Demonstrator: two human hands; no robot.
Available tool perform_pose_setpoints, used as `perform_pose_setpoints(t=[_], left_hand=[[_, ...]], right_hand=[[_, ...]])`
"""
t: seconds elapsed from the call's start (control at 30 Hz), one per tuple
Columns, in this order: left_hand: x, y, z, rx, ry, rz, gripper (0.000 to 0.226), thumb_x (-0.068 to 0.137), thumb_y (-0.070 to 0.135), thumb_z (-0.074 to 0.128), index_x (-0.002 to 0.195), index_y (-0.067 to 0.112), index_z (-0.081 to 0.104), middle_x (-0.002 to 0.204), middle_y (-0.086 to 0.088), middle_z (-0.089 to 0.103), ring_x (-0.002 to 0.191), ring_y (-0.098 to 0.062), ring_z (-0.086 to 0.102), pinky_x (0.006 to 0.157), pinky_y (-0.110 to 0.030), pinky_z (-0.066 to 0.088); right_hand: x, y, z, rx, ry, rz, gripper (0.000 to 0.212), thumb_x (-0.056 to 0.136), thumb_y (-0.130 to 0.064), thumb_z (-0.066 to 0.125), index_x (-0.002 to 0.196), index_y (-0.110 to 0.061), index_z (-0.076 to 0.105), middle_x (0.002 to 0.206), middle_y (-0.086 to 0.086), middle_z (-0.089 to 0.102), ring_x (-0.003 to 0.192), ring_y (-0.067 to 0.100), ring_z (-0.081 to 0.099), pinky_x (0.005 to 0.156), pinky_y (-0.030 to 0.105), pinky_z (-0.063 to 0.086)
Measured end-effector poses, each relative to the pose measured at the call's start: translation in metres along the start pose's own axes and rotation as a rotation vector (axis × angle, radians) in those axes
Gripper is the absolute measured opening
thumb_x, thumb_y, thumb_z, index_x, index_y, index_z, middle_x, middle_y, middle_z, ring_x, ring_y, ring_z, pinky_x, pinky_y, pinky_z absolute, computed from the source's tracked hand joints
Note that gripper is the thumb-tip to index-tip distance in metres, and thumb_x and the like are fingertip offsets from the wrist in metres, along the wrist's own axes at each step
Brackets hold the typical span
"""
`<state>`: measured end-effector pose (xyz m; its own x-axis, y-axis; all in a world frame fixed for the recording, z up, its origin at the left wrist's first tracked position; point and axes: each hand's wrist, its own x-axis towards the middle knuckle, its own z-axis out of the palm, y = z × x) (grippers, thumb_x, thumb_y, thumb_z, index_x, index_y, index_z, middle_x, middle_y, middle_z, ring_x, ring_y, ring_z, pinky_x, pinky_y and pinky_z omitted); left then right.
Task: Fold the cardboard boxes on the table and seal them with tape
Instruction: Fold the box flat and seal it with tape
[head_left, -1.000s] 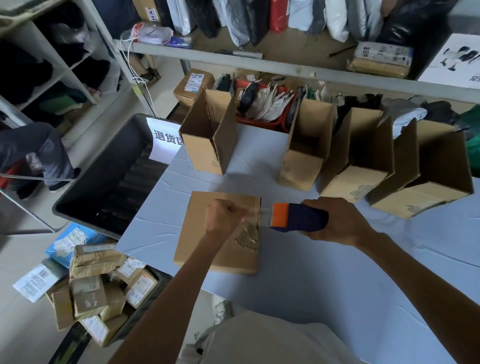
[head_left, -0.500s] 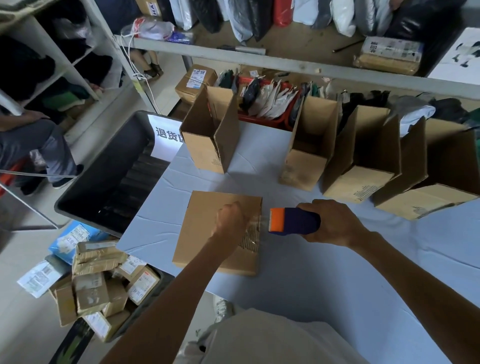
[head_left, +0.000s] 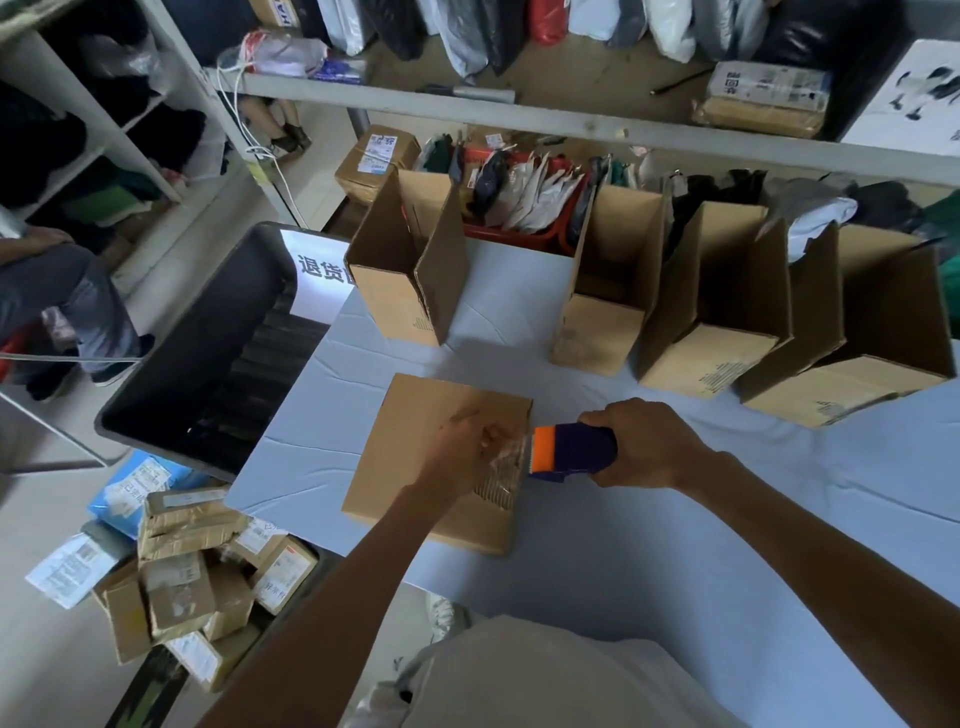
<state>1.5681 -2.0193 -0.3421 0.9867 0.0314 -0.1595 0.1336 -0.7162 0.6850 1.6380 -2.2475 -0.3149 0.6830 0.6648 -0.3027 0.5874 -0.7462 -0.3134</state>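
While my left hand (head_left: 467, 447) pinched the tape (head_left: 506, 453) over the folded box (head_left: 415, 441) lying on the surface (head_left: 675, 545), my right hand (head_left: 641, 441) gripped the tape dispenser (head_left: 571, 451) just beside it. I judged sealing barely begun; four open boxes (head_left: 410, 280) stood behind.

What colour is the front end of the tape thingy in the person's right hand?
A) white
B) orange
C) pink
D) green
B: the tape dispenser gripped by the right hand has an orange front on a dark blue body; the left hand pinches its clear tape.
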Motion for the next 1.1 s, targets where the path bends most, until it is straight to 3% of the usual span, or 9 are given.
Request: perform_pose_setpoints(t=[0.17, 0.3, 0.4, 0.5, 0.57, 0.63, 0.77, 0.93, 1.1], left_hand=[[0.005, -0.006, 0.006, -0.021, -0.009, -0.044, 0.014, 0.086, 0.017, 0.067, 0.099, 0.013, 0.069, 0.088, 0.0, 0.066, 0.075, -0.007, 0.053, 0.061, -0.005, 0.036], [0.002, -0.012, 0.008, -0.032, 0.012, -0.052, 0.024, 0.08, -0.001, 0.065, 0.098, 0.015, 0.069, 0.081, 0.011, 0.061, 0.075, -0.005, 0.056, 0.073, -0.011, 0.046], [0.0, -0.006, 0.005, -0.189, 0.03, -0.138, 0.013, 0.078, 0.002, 0.063, 0.082, 0.014, 0.067, 0.069, 0.008, 0.058, 0.066, -0.011, 0.052, 0.065, -0.023, 0.045], [-0.001, 0.012, 0.005, -0.447, 0.03, -0.226, 0.013, 0.085, 0.011, 0.061, 0.073, 0.013, 0.064, 0.064, -0.001, 0.059, 0.059, -0.013, 0.054, 0.053, -0.02, 0.044], [-0.001, 0.014, 0.004, -0.289, -0.112, -0.125, 0.022, 0.087, 0.012, 0.061, 0.082, 0.032, 0.069, 0.091, 0.002, 0.066, 0.08, -0.009, 0.062, 0.067, -0.021, 0.05], [0.001, 0.009, -0.001, 0.139, -0.229, 0.034, 0.037, 0.091, 0.013, 0.056, 0.106, 0.046, 0.064, 0.128, 0.001, 0.052, 0.113, -0.016, 0.051, 0.093, -0.031, 0.044], [0.007, 0.008, -0.002, 0.577, -0.294, 0.279, 0.043, 0.089, 0.004, 0.052, 0.124, 0.027, 0.056, 0.135, -0.005, 0.04, 0.125, -0.026, 0.041, 0.09, -0.032, 0.041], [0.02, 0.022, -0.001, 0.554, -0.247, 0.199, 0.042, 0.09, 0.002, 0.048, 0.124, 0.026, 0.056, 0.135, -0.001, 0.04, 0.126, -0.021, 0.041, 0.094, -0.028, 0.04], [0.051, 0.027, 0.002, 0.321, -0.094, 0.184, 0.041, 0.091, 0.011, 0.048, 0.13, 0.025, 0.051, 0.127, -0.003, 0.047, 0.123, -0.022, 0.041, 0.103, -0.03, 0.034]], right_hand=[[0.013, -0.027, -0.006, -0.121, -0.049, 0.1, 0.044, 0.065, -0.035, 0.073, 0.102, -0.017, 0.058, 0.098, 0.001, 0.064, 0.085, 0.018, 0.061, 0.075, 0.03, 0.051], [0.019, -0.045, -0.011, -0.395, -0.093, 0.047, 0.022, 0.075, -0.025, 0.067, 0.093, -0.018, 0.056, 0.096, 0.002, 0.062, 0.087, 0.02, 0.062, 0.069, 0.027, 0.041], [0.004, -0.025, 0.003, -0.437, -0.106, 0.144, 0.029, 0.077, -0.027, 0.065, 0.103, -0.018, 0.056, 0.1, 0.001, 0.061, 0.088, 0.018, 0.062, 0.067, 0.026, 0.038], [-0.011, -0.006, 0.016, -0.254, 0.06, 0.302, 0.042, 0.076, -0.036, 0.064, 0.112, -0.018, 0.053, 0.099, 0.001, 0.059, 0.083, 0.018, 0.061, 0.064, 0.024, 0.038], [-0.018, 0.002, 0.026, -0.186, 0.166, 0.333, 0.057, 0.074, -0.047, 0.067, 0.119, -0.017, 0.049, 0.1, 0.003, 0.059, 0.084, 0.02, 0.061, 0.065, 0.026, 0.043], [-0.019, 0.008, 0.033, -0.177, 0.218, 0.352, 0.068, 0.072, -0.056, 0.07, 0.121, -0.014, 0.048, 0.1, 0.008, 0.06, 0.084, 0.023, 0.061, 0.065, 0.029, 0.046], [-0.018, 0.008, 0.045, -0.205, 0.329, 0.363, 0.061, 0.058, -0.044, 0.082, 0.103, -0.006, 0.063, 0.071, 0.012, 0.058, 0.056, 0.026, 0.056, 0.048, 0.027, 0.038], [-0.014, -0.012, 0.07, 0.145, 0.339, 0.427, 0.056, 0.079, 0.002, 0.061, 0.132, -0.01, 0.047, 0.113, 0.012, 0.057, 0.099, 0.032, 0.057, 0.071, 0.036, 0.049], [-0.01, -0.011, 0.085, 0.273, 0.348, 0.394, 0.053, 0.087, 0.003, 0.053, 0.137, -0.008, 0.04, 0.122, 0.008, 0.052, 0.112, 0.024, 0.054, 0.082, 0.02, 0.041]])
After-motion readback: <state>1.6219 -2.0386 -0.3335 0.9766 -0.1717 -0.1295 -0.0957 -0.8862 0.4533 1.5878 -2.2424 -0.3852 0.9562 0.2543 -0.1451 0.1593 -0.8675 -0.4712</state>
